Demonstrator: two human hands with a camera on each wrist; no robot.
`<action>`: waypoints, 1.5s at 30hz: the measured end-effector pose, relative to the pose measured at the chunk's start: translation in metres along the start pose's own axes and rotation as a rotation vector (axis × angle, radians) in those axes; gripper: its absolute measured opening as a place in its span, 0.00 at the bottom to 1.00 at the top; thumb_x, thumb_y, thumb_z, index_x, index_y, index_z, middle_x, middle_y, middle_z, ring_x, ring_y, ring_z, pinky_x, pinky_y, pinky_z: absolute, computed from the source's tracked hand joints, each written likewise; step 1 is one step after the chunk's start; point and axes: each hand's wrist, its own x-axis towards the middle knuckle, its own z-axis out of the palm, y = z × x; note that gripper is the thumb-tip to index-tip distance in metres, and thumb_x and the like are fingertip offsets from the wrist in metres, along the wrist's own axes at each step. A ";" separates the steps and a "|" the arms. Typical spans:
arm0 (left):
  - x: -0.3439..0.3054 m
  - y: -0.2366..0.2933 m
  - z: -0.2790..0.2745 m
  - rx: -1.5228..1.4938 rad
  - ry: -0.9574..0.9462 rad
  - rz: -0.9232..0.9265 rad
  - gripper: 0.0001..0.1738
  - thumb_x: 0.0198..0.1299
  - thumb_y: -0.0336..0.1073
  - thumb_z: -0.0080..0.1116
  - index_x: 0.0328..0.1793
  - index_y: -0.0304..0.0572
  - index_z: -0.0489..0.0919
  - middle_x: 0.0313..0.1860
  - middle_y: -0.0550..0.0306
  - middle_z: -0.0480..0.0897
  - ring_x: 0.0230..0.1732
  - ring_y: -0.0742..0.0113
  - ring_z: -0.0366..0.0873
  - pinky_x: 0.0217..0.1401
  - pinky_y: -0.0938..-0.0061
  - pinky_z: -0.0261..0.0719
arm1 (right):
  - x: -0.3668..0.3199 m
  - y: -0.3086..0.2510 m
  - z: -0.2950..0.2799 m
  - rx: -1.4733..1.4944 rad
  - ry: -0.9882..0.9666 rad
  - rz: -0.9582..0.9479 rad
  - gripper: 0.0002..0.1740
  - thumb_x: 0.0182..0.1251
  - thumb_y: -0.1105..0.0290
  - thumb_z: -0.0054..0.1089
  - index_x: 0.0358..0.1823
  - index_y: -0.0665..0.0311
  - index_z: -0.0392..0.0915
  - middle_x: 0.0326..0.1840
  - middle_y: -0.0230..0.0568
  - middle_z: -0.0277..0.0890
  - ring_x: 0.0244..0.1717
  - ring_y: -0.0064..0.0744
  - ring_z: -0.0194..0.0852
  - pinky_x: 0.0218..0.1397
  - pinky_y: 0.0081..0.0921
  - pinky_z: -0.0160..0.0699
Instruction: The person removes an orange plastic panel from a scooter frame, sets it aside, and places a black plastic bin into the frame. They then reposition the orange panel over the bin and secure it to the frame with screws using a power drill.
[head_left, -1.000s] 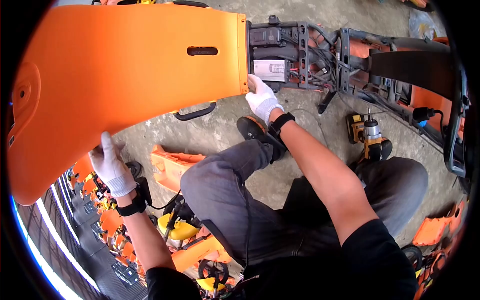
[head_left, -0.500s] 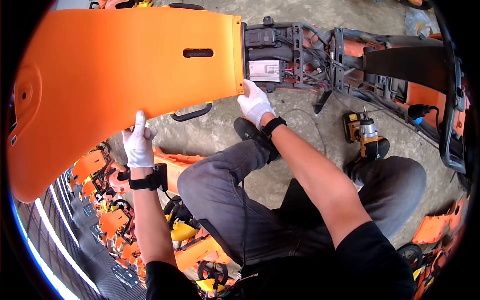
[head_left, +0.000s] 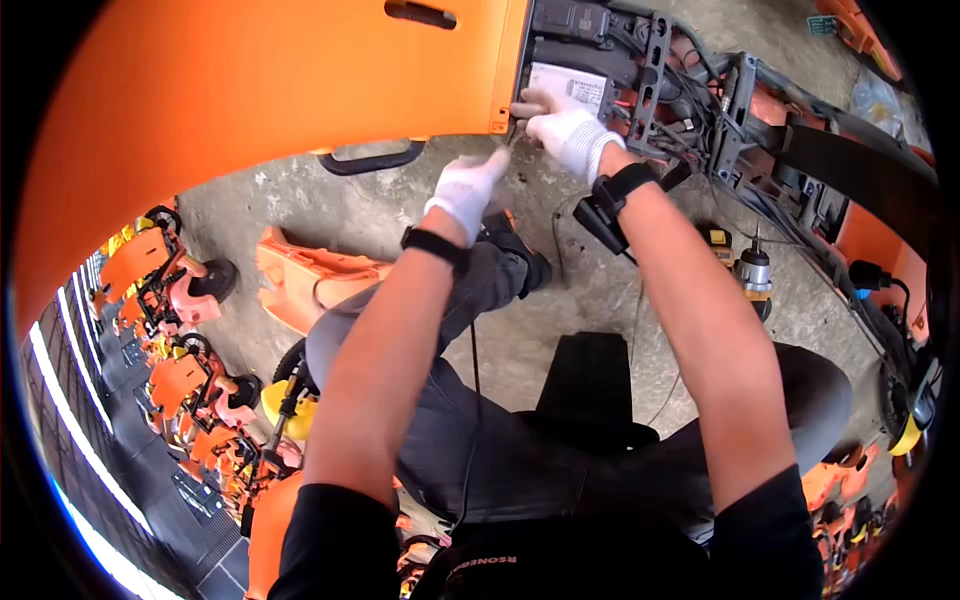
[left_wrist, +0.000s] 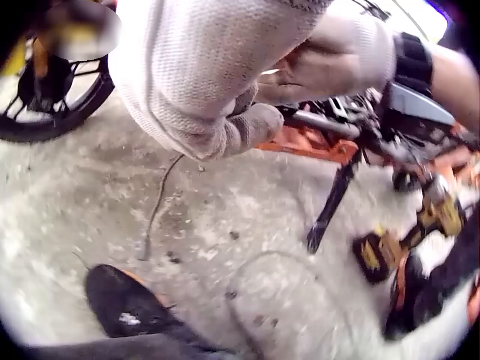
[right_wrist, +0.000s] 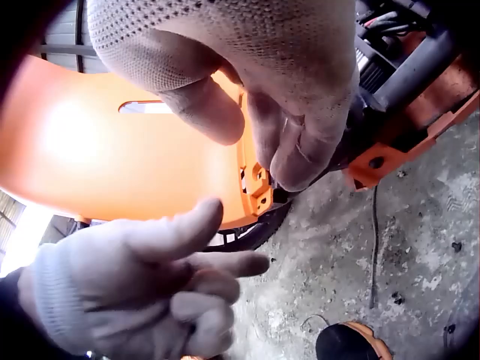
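Note:
A large orange body panel [head_left: 300,90] fills the upper left of the head view, a slot near its right end. Beside its lower right corner is my white-gloved right hand [head_left: 568,128], fingers bent. In the right wrist view its thumb [right_wrist: 217,120] stands apart from the fingers, with the panel edge showing between. My gloved left hand [head_left: 470,188] is just below that corner, its thumb up toward the right fingertips. Its palm [right_wrist: 142,277] shows thumb and index finger extended, the others loosely curled around nothing. Next to the right hand lies a silver labelled box [head_left: 580,84] within a dark frame [head_left: 655,80].
A yellow-black power drill [head_left: 755,270] stands on the concrete floor at right. A loose orange part [head_left: 300,280] lies left of my leg. Several orange vehicles [head_left: 150,265] line the left side. A thin cable [right_wrist: 374,247] hangs to the floor. Dark handle [head_left: 375,160] projects below the panel.
My left hand has left the panel's lower edge and moved right, close to the right hand. The right hand has shifted slightly right around the panel's corner. The head view has moved, putting the panel higher.

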 end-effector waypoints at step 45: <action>0.068 -0.030 0.011 -0.267 -0.001 0.391 0.11 0.61 0.31 0.57 0.43 0.26 0.77 0.33 0.54 0.81 0.30 0.70 0.80 0.34 0.75 0.82 | 0.126 -0.132 -0.103 -0.943 -0.041 -0.110 0.31 0.55 0.56 0.64 0.55 0.72 0.73 0.52 0.53 0.77 0.53 0.43 0.75 0.57 0.32 0.71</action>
